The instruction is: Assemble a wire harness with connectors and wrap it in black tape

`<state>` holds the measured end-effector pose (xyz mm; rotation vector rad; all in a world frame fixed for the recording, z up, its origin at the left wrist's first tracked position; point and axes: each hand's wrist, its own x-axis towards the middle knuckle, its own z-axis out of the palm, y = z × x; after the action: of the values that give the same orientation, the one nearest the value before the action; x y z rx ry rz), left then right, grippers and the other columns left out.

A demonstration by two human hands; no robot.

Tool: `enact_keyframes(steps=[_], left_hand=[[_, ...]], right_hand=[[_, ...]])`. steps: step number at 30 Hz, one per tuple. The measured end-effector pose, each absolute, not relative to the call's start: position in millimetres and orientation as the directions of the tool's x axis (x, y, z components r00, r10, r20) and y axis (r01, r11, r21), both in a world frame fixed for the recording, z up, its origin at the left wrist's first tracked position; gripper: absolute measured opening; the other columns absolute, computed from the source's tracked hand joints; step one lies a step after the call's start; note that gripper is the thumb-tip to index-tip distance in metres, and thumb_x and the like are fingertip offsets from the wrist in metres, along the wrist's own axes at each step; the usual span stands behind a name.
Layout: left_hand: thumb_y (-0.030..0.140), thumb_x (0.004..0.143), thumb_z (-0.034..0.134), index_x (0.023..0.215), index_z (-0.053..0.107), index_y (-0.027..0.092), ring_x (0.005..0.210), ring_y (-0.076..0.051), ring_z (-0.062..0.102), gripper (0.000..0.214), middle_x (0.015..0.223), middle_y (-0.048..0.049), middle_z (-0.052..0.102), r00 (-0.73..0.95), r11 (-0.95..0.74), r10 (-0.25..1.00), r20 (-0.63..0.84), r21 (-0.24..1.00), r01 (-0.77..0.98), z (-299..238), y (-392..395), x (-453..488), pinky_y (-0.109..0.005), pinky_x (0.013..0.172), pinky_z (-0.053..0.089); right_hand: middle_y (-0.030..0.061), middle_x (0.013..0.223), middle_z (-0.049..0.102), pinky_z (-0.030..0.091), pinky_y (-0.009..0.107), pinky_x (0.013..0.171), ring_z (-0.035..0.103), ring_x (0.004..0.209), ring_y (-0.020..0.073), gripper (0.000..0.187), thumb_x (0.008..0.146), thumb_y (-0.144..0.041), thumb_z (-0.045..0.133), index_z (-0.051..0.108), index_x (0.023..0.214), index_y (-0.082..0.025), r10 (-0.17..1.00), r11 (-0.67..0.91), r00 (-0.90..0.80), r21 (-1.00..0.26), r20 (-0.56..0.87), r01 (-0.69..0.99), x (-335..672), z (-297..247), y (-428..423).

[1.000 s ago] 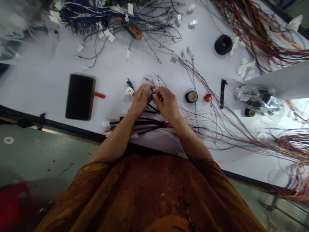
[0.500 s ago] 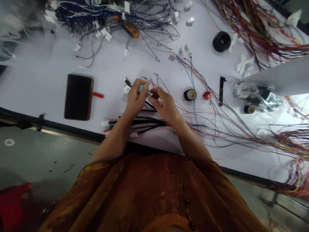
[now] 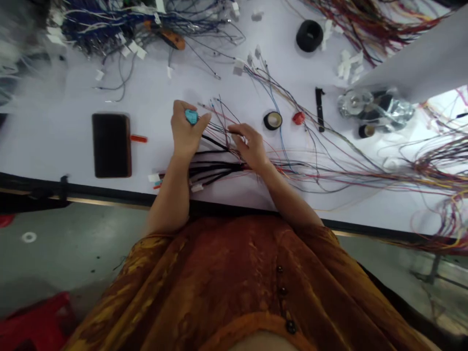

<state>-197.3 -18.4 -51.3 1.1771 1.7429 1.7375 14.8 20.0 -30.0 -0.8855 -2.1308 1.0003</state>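
A light-blue connector (image 3: pixel 190 116) sits in my left hand (image 3: pixel 185 131), held between the fingers, with thin wires running out of it to the right. My right hand (image 3: pixel 249 145) has its thumb and fingers closed around those thin wires (image 3: pixel 218 127), a short way from the connector. Below both hands lies a wire harness with black-sleeved branches (image 3: pixel 215 168), partly covered by my left forearm. Several loose wire ends with metal terminals (image 3: pixel 215 101) point up just beyond my hands.
A dark phone (image 3: pixel 111 145) and an orange-red strip (image 3: pixel 139 139) lie at left. To the right are a tape roll (image 3: pixel 272 120), a red connector (image 3: pixel 299 118) and a black tool (image 3: pixel 320 109). Wire bundles (image 3: pixel 120 24) and another black roll (image 3: pixel 309 35) lie farther back.
My left hand has moved left with the connector, away from my right hand, so more wire shows between them. The camera view has shifted as well.
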Motion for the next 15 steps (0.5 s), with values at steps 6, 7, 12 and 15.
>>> enact_keyframes(steps=[6, 7, 12, 15], left_hand=[[0.012, 0.090, 0.075, 0.099, 0.048, 0.021, 0.095, -0.013, 0.046, 0.030, 0.097, 0.0007, 0.046, -0.557, -0.092, 0.756, 0.343, 0.899, 0.429, -63, -15, -203, -0.033, 0.100, 0.035], [0.010, 0.092, 0.072, 0.101, 0.048, 0.020, 0.094, -0.012, 0.046, 0.028, 0.097, 0.0007, 0.045, -0.553, -0.093, 0.750, 0.364, 0.884, 0.457, -65, -15, -204, -0.033, 0.099, 0.035], [0.017, 0.098, 0.065, 0.116, 0.045, 0.023, 0.097, -0.013, 0.046, 0.028, 0.104, -0.0010, 0.043, -0.427, -0.206, 0.717, 0.551, 0.753, 0.625, -72, -14, -210, -0.036, 0.096, 0.038], [0.029, 0.104, 0.054, 0.121, 0.046, 0.024, 0.098, -0.016, 0.045, 0.020, 0.105, -0.0031, 0.043, -0.337, -0.227, 0.720, 0.606, 0.665, 0.711, -70, -17, -211, -0.040, 0.095, 0.038]], right_hand=[[0.0064, 0.092, 0.070, 0.051, 0.037, 0.087, 0.064, 0.090, 0.0187, 0.023, 0.100, -0.032, 0.049, 0.068, 0.094, -0.021, 0.835, 0.501, -0.461, -0.759, 0.299, 0.415, 111, -18, -15], [0.0060, 0.091, 0.070, 0.051, 0.037, 0.086, 0.064, 0.090, 0.0190, 0.021, 0.099, -0.031, 0.051, 0.068, 0.093, -0.021, 0.820, 0.514, -0.497, -0.746, 0.282, 0.424, 124, -18, -23], [0.0075, 0.095, 0.071, 0.050, 0.039, 0.088, 0.065, 0.095, 0.0218, 0.015, 0.096, -0.028, 0.056, 0.070, 0.096, -0.021, 0.798, 0.563, -0.537, -0.659, 0.275, 0.499, 169, -19, -50], [0.0082, 0.092, 0.071, 0.051, 0.038, 0.085, 0.065, 0.092, 0.0221, 0.016, 0.096, -0.026, 0.054, 0.069, 0.093, -0.020, 0.863, 0.497, -0.403, -0.654, 0.305, 0.570, 197, -21, -53]])
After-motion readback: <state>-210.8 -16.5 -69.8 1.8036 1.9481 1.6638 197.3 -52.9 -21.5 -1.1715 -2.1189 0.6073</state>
